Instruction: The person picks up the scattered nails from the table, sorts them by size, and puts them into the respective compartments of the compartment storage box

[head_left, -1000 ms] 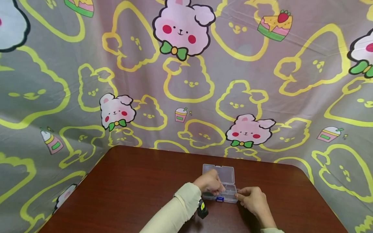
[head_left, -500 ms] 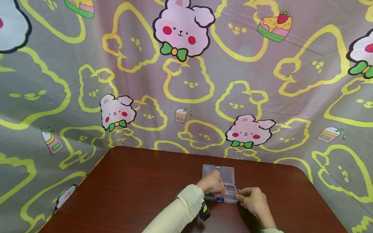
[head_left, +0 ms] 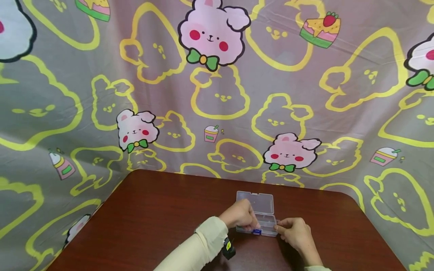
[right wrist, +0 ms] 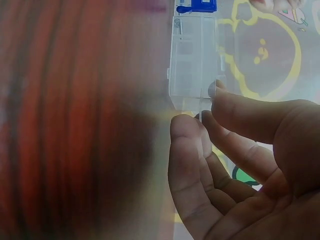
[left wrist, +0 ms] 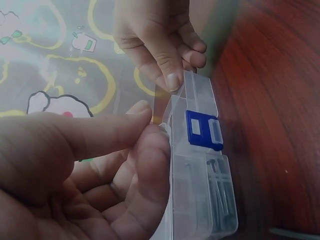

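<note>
A clear plastic compartment box (head_left: 268, 228) with a blue latch (left wrist: 204, 131) stands on the table, its lid (head_left: 261, 203) raised at the back. Thin metal pieces like nails or screws (left wrist: 220, 195) lie in the compartment on its left side. One small metal piece (right wrist: 178, 24) shows through the front wall near the latch. My left hand (head_left: 242, 215) is over the box's left half, thumb and index tips close together; whether they hold anything is hidden. With thumb and fingers, my right hand (head_left: 296, 232) pinches the box's right end.
The brown wooden table (head_left: 162, 210) extends around the box on both sides. A patterned curtain (head_left: 223, 94) hangs along its back and sides. A black device with a yellow label (head_left: 228, 248) is at my left wrist.
My left hand moved slightly right over the box, then back left, uncovering more of the right compartments. The right hand and the box have stayed nearly still.
</note>
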`<control>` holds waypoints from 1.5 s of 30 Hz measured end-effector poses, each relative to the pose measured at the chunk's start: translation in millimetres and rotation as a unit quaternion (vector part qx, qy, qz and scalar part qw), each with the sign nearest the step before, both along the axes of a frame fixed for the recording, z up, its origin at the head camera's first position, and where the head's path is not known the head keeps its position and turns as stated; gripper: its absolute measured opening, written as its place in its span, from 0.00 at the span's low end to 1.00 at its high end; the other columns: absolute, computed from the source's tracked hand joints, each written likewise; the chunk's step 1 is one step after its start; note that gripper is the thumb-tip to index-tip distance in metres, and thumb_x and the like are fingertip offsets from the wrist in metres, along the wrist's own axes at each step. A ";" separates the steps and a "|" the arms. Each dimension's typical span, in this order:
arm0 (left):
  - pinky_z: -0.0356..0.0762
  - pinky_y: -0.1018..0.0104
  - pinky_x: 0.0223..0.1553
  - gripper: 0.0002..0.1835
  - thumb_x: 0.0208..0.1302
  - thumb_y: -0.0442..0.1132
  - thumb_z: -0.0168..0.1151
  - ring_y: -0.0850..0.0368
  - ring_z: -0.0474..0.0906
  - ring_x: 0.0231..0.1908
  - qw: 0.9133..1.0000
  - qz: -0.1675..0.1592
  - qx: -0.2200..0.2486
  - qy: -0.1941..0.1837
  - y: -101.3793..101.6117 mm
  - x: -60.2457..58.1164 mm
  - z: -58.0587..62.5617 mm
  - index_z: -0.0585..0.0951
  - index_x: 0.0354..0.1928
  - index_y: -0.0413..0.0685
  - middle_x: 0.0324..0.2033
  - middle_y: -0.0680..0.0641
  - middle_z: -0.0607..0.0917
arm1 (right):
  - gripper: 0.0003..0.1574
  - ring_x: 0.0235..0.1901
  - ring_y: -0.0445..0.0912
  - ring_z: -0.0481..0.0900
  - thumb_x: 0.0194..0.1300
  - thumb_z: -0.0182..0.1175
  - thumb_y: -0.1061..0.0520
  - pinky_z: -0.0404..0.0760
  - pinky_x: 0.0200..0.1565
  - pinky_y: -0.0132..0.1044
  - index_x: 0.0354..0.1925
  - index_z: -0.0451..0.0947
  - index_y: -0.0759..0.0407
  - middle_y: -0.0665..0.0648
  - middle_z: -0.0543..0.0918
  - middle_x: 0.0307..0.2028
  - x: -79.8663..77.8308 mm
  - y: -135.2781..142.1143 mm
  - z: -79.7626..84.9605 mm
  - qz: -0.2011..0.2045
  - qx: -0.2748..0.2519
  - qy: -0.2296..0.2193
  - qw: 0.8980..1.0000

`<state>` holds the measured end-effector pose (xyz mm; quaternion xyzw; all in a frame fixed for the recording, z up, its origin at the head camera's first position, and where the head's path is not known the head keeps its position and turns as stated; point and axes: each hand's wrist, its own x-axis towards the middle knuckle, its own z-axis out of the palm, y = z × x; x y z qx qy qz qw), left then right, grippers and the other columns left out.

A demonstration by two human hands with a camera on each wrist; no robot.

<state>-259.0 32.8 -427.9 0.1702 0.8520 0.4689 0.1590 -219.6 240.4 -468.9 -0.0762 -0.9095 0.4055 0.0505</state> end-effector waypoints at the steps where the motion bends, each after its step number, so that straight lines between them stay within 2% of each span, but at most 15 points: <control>1: 0.83 0.61 0.20 0.11 0.50 0.24 0.76 0.58 0.77 0.13 1.000 0.000 0.005 0.001 -2.3 0.8 0.0 0.85 0.16 0.38 0.13 0.47 0.83 | 0.06 0.20 0.44 0.80 0.57 0.74 0.59 0.78 0.21 0.38 0.31 0.87 0.61 0.52 0.84 0.21 -0.3 0.0 0.0 0.001 0.000 0.000 1.000; 8: 0.81 0.63 0.18 0.10 0.51 0.21 0.70 0.60 0.75 0.13 1.000 -0.019 0.018 0.009 -17.9 5.1 -1.7 0.86 0.18 0.39 0.14 0.50 0.83 | 0.06 0.19 0.45 0.80 0.58 0.74 0.59 0.78 0.21 0.39 0.31 0.87 0.61 0.52 0.83 0.20 -1.4 -0.7 0.4 -0.001 0.002 -0.003 1.000; 14: 0.82 0.60 0.20 0.10 0.51 0.22 0.72 0.59 0.76 0.13 0.999 -0.031 0.022 0.000 -34.5 10.9 -3.4 0.86 0.18 0.39 0.16 0.49 0.84 | 0.06 0.19 0.45 0.80 0.58 0.74 0.59 0.78 0.21 0.38 0.32 0.87 0.61 0.52 0.83 0.20 -1.5 -1.0 0.7 0.002 0.003 -0.005 1.000; 24: 0.82 0.59 0.19 0.11 0.52 0.23 0.74 0.61 0.74 0.12 0.999 -0.035 0.018 -0.006 -49.4 20.2 -9.7 0.86 0.17 0.41 0.15 0.49 0.84 | 0.06 0.19 0.44 0.79 0.57 0.74 0.59 0.78 0.20 0.37 0.31 0.87 0.61 0.52 0.83 0.19 -1.1 0.2 2.1 0.000 0.004 0.004 1.000; 28: 0.82 0.60 0.18 0.11 0.50 0.25 0.76 0.62 0.74 0.11 1.000 -0.026 0.016 -0.003 -53.4 24.8 -14.4 0.85 0.16 0.43 0.12 0.49 0.82 | 0.06 0.19 0.45 0.79 0.58 0.74 0.59 0.78 0.20 0.38 0.31 0.88 0.61 0.52 0.82 0.19 -1.0 -0.1 0.6 0.005 0.001 0.004 1.000; 35: 0.80 0.64 0.16 0.12 0.46 0.19 0.70 0.62 0.73 0.10 0.999 -0.034 0.008 -0.007 -64.9 34.1 -20.2 0.86 0.15 0.41 0.12 0.50 0.83 | 0.06 0.19 0.45 0.80 0.57 0.74 0.59 0.78 0.21 0.38 0.31 0.88 0.61 0.52 0.83 0.19 -0.8 0.6 0.5 0.004 0.005 0.004 1.000; 45: 0.78 0.65 0.14 0.12 0.42 0.20 0.72 0.63 0.74 0.09 1.000 -0.024 -0.007 0.014 -82.6 46.4 -30.1 0.85 0.14 0.44 0.10 0.54 0.81 | 0.06 0.19 0.45 0.80 0.57 0.75 0.59 0.78 0.20 0.38 0.31 0.88 0.61 0.53 0.83 0.19 -2.0 1.1 1.2 0.005 0.006 0.004 1.000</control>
